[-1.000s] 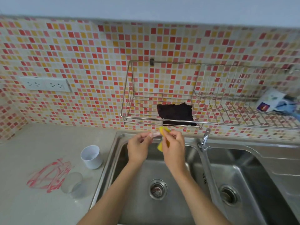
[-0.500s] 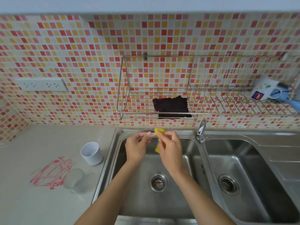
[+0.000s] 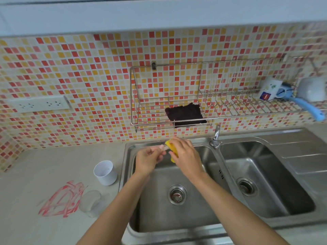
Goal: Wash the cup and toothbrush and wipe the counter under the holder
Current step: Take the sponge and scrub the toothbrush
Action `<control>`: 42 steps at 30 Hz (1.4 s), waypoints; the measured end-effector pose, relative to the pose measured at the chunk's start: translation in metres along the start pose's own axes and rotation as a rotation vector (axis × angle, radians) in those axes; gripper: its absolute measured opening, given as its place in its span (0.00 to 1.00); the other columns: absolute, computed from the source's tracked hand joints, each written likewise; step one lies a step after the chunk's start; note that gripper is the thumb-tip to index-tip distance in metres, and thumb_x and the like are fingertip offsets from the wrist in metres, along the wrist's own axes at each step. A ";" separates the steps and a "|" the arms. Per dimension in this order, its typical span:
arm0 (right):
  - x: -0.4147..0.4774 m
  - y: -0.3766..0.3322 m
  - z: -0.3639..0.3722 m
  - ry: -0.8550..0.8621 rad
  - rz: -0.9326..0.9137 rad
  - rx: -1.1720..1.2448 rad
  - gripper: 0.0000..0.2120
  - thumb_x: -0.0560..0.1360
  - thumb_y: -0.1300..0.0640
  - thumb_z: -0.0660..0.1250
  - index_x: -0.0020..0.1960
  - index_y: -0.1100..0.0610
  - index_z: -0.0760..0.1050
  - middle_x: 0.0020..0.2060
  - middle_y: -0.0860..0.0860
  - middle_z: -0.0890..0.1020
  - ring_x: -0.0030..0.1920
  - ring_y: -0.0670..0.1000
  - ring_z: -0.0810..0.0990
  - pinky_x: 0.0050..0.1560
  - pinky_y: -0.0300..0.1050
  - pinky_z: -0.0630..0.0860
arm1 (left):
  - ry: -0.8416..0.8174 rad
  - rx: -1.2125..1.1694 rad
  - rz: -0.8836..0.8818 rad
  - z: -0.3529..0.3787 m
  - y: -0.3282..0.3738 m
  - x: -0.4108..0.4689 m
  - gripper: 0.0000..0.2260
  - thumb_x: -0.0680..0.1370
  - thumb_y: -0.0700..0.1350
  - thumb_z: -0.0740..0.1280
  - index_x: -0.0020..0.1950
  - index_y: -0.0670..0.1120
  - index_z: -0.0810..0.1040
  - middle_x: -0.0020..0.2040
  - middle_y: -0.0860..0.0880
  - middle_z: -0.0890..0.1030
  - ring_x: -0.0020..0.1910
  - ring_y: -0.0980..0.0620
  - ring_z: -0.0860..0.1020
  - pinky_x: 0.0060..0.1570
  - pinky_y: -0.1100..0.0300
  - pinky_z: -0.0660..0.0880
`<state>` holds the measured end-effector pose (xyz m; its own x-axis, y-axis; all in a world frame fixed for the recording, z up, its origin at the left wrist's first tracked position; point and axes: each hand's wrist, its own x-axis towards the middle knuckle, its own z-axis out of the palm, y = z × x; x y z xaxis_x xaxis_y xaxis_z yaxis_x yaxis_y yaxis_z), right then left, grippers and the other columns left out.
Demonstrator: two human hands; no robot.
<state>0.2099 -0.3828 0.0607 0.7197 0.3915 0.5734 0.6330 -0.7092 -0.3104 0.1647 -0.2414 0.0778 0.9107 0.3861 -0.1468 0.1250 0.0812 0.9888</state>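
Observation:
Over the left sink basin (image 3: pixel 194 218), my left hand (image 3: pixel 147 159) grips a pale pink toothbrush (image 3: pixel 161 148) whose end pokes out toward the right. My right hand (image 3: pixel 186 157) is closed on a yellow sponge (image 3: pixel 170 146) pressed against the toothbrush. A white cup (image 3: pixel 105 172) stands upright on the counter (image 3: pixel 44 167) left of the sink. In front of the white cup, a clear plastic holder (image 3: pixel 91 202) sits beside red scribble marks (image 3: pixel 62 200) on the counter.
The faucet (image 3: pixel 216 137) stands between the two basins; the right basin (image 3: pixel 276 184) holds nothing. A wire rack (image 3: pixel 159 124) on the tiled wall carries a dark cloth (image 3: pixel 184 114), a printed mug (image 3: pixel 269 90) and a blue-handled item (image 3: pixel 309 107). A power outlet strip (image 3: pixel 39 104) is at left.
The view has tilted up a little, so everything sits lower in frame. Both hands stay together over the left basin, the sponge shifting slightly against the toothbrush.

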 end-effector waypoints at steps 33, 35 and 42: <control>-0.001 -0.049 0.003 0.121 0.014 0.072 0.17 0.73 0.68 0.69 0.61 0.57 0.80 0.56 0.53 0.81 0.55 0.55 0.75 0.57 0.47 0.76 | -0.003 0.371 0.491 -0.036 0.012 0.009 0.04 0.75 0.43 0.73 0.48 0.47 0.85 0.39 0.60 0.83 0.39 0.66 0.81 0.43 0.73 0.76; 0.002 -0.046 0.002 0.133 0.010 0.072 0.17 0.73 0.68 0.69 0.60 0.57 0.80 0.55 0.53 0.81 0.55 0.55 0.75 0.57 0.46 0.76 | 0.002 0.328 0.454 -0.037 0.012 0.010 0.03 0.74 0.43 0.74 0.48 0.49 0.84 0.38 0.61 0.82 0.39 0.66 0.81 0.43 0.72 0.76; 0.002 -0.046 0.004 0.148 0.016 0.115 0.16 0.74 0.66 0.69 0.61 0.55 0.80 0.56 0.51 0.81 0.56 0.50 0.74 0.59 0.40 0.72 | -0.026 0.147 0.309 -0.034 0.010 0.014 0.04 0.74 0.43 0.74 0.44 0.53 0.83 0.39 0.52 0.86 0.41 0.52 0.85 0.49 0.52 0.82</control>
<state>0.1836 -0.3474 0.0731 0.6856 0.2841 0.6703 0.6562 -0.6399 -0.3999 0.1655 -0.2040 0.0844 0.9237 0.3484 0.1594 -0.1050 -0.1698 0.9799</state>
